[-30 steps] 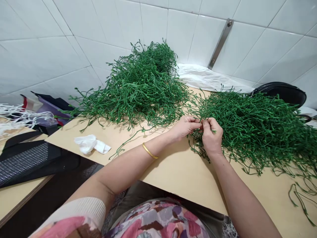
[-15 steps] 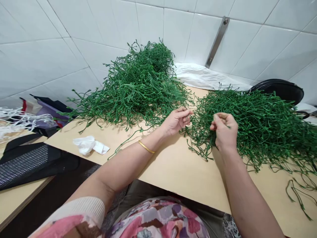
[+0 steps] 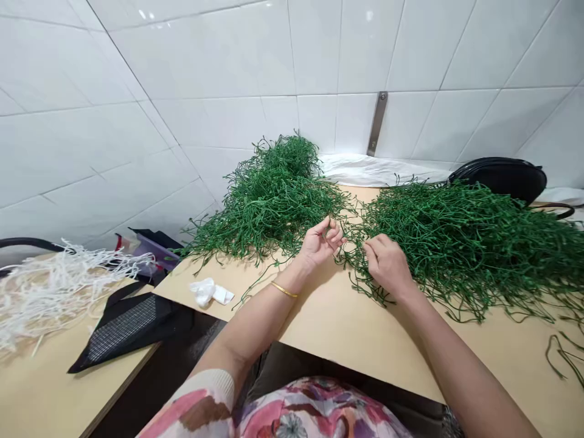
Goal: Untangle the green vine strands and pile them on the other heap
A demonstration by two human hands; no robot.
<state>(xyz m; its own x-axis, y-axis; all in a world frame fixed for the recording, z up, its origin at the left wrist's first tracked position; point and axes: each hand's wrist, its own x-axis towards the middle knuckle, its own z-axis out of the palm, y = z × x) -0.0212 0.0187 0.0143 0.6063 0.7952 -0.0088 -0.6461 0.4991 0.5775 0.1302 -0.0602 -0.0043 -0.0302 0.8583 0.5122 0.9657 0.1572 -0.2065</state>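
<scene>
Two heaps of thin green cords with small knotted ends lie on the table: the left heap (image 3: 274,201) rises higher, and the right heap (image 3: 456,237) spreads wide. Between them is my left hand (image 3: 323,240), palm turned up, fingers curled and thumb near the index finger; what it holds, if anything, is too small to make out. My right hand (image 3: 387,261) is closed in a pinch, back of the hand up, at the near-left edge of the right heap. A green cord appears held in it, mostly hidden by the fingers. The hands are a short distance apart.
A crumpled white tissue (image 3: 210,292) lies left of my forearm. On a side table are tangled white cords (image 3: 59,286) and a black mesh pouch (image 3: 123,328). A black bag (image 3: 502,176) and white cloth (image 3: 378,169) stand by the tiled wall.
The camera view has tilted up and turned left, showing more of the white cords. My hands have come closer together, the right turning its back upward; the left has turned palm up.
</scene>
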